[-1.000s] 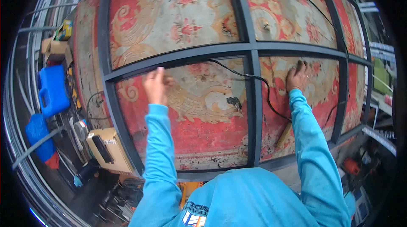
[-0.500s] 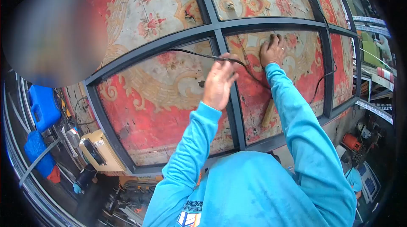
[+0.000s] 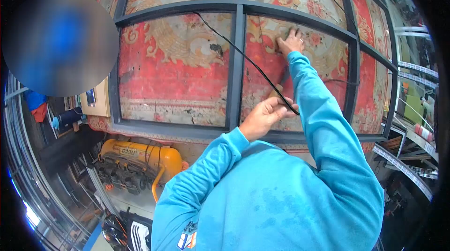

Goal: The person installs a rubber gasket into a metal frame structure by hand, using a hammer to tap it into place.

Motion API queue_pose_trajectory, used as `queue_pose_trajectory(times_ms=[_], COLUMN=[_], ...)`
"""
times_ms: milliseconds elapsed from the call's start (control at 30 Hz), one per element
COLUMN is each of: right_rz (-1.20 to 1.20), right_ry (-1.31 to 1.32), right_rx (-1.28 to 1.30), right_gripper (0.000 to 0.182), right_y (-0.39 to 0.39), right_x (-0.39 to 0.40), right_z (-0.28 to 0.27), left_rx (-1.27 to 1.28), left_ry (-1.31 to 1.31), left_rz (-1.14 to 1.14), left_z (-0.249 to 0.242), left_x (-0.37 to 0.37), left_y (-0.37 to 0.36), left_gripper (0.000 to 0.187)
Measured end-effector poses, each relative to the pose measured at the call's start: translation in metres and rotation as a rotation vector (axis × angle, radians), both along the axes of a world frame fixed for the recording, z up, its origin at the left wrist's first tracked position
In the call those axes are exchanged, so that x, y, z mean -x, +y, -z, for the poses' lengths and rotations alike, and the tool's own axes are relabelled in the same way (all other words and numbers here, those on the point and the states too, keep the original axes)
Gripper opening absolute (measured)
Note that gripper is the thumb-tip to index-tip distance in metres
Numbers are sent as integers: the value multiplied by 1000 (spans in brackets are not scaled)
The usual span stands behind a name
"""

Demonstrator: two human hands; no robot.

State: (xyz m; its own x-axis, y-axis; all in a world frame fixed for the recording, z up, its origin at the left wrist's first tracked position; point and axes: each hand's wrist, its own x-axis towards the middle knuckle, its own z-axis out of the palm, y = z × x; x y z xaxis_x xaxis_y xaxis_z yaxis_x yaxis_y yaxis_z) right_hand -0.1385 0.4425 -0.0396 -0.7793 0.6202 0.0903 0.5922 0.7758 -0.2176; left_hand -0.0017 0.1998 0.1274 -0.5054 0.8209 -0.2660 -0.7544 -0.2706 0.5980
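A thin black cable (image 3: 253, 63) runs slantwise over the dark metal frame (image 3: 238, 45). Near its lower end, my left hand (image 3: 266, 119) has thumb and fingers closed around it, close to my chest. My right hand (image 3: 291, 44) lies with fingers spread on the worn red and cream floral-patterned surface (image 3: 173, 82), inside one of the frame's openings. Beside my right forearm lies a tool with a wooden handle (image 3: 277, 91); its dark far part is partly hidden by the sleeve.
Below the frame's near edge stands a yellow air compressor (image 3: 140, 152). A cardboard box (image 3: 101, 99) is at the left, and metal profiles line the far left. Racks with labelled rails (image 3: 403, 169) stand on the right. A round blur covers the upper left.
My left hand has come down and closer to my body, going from loosely spread to closed on the cable, now stretched straighter. The view has shifted; my right hand stays on the surface.
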Motion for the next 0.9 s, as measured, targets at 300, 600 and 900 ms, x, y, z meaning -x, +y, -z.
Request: queue_pose_trajectory(times_ms=[300,600,900], right_rz=[-544,-623,-222], right_ry=[-166,-727,-368], right_rx=[1419,557,-228], right_gripper=[47,49,20], right_y=[30,64,212], right_x=[-196,-339,-414], right_z=[-128,-143,-122], left_rx=[-41,296,380], left_ry=[66,41,-32], left_rz=[-321,-595,-529], left_z=[-39,-37,-4], left_x=[-5,3,-46], left_y=[-41,-89,-102], left_gripper=[18,22,39])
